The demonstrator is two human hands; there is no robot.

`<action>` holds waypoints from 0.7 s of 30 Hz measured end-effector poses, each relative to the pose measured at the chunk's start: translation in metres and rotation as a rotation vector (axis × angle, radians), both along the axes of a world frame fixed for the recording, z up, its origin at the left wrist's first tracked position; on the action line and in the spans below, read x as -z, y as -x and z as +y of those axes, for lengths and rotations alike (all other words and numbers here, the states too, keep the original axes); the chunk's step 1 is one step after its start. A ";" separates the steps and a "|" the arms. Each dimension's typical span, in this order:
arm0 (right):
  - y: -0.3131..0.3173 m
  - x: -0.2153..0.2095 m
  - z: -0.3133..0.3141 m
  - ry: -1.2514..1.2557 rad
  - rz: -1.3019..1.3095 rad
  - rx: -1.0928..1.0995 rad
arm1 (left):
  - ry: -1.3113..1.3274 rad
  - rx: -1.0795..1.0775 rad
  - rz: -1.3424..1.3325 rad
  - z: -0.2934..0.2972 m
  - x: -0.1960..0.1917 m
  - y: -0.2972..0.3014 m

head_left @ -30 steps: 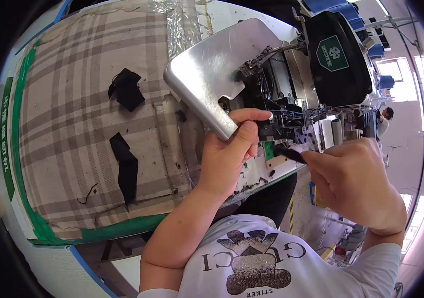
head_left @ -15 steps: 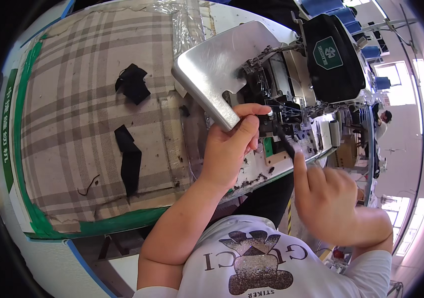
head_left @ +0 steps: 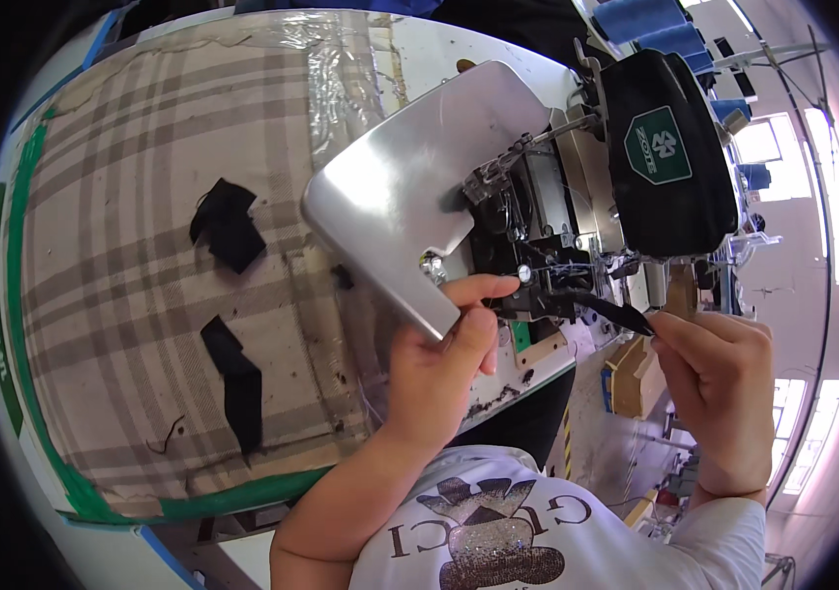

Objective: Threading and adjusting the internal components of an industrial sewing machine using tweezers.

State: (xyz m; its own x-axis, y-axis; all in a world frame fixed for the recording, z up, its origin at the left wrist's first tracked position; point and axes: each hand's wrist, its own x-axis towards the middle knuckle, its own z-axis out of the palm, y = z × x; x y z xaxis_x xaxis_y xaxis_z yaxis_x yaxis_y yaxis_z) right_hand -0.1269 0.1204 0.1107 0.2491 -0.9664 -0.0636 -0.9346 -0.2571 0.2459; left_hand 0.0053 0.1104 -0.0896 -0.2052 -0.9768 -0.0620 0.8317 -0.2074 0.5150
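Observation:
My left hand [head_left: 436, 369] is closed round the narrow corner of a silver metal cover plate [head_left: 390, 182], its thumb bent. The index finger stretches past the plate to a small round knob [head_left: 524, 274] on a sewing machine [head_left: 591, 167]. My right hand [head_left: 719, 379] pinches the outer end of a slim black tapering piece [head_left: 616, 313] between thumb and fingers. Its other end reaches into the machine's exposed metal parts and threads. Whether it is a tool or a strip of cloth I cannot make out.
Left of the machine lies a plaid cloth cover [head_left: 144, 275] edged with green tape. On it rest a folded black cloth piece [head_left: 232, 226], a long black cloth strip [head_left: 239, 388] and a dark thread [head_left: 169, 436]. A cardboard box [head_left: 633, 379] stands beyond the table edge.
My right hand has moved right and up, drawing the black piece's outer end away from the machine. My left hand keeps its hold on the plate. The whole view has shifted.

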 end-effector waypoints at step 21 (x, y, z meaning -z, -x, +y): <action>-0.001 0.023 -0.036 -0.171 0.116 -0.148 | 0.061 -0.010 -0.009 0.002 0.010 0.001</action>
